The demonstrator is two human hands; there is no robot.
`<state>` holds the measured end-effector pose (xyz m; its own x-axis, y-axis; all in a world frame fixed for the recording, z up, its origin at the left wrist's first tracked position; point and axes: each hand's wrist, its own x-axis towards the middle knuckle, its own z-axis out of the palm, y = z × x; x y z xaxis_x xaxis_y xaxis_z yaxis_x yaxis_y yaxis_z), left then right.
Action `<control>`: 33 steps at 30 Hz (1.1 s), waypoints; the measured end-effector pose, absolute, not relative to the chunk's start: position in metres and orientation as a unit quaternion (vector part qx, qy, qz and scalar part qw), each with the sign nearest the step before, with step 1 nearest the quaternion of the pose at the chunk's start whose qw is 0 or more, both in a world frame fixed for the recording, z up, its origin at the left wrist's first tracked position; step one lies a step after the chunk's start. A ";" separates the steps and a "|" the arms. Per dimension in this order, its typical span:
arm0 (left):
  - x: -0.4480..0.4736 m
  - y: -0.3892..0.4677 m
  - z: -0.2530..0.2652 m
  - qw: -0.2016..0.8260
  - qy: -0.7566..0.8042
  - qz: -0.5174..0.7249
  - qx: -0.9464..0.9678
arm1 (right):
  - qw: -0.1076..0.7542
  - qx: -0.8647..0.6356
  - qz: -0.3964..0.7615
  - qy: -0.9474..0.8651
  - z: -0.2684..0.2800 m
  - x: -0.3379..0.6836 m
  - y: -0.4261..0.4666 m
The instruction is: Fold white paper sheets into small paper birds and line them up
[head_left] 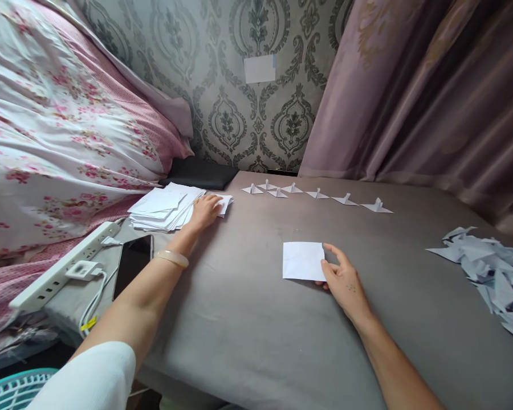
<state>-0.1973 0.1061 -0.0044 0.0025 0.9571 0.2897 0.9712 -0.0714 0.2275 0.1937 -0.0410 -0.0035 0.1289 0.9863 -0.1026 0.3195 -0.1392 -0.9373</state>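
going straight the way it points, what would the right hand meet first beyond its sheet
Probably the folded paper pieces ahead, though the height of the right hand is unclear.

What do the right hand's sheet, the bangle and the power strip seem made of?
Sheet: likely paper, matte white, with thin, crisp edges.
Bangle: polished, perhaps stone or resin, given its pale sheen.
Power strip: probably smooth plastic, from its white moulded casing.

Paper square (302, 261): plain white, we see.
Covered surface (248, 319): we call it taupe — one even tone.
Wallpaper (259, 119): grey, dark damask medallions.
Floral cloth (64, 125): white, pink blossoms.
Curtain (393, 85): mauve — we spot gold motifs.
Basket (21, 373): turquoise.
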 end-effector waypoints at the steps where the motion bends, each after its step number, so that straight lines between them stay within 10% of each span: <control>1: -0.197 0.106 -0.008 0.004 -0.666 -0.163 -0.728 | 0.408 -0.631 0.414 -0.514 -0.004 0.193 -0.041; 11: -0.186 0.102 0.002 0.018 -0.649 -0.165 -0.742 | 0.444 -0.593 0.490 -0.459 -0.001 0.193 -0.040; 20: -0.057 -0.006 0.013 -0.071 -0.336 -0.161 -0.925 | 0.424 -0.594 0.507 -0.458 0.005 0.191 -0.044; 33: -0.029 -0.015 -0.009 -0.152 -0.386 -0.200 -0.887 | 0.176 -0.599 0.278 -0.731 0.013 0.208 -0.061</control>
<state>-0.0287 -0.0151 -0.0088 0.6216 0.7465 0.2374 0.6247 -0.6553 0.4248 0.2084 -0.0605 0.0130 -0.2215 0.9722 -0.0757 0.7772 0.1291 -0.6159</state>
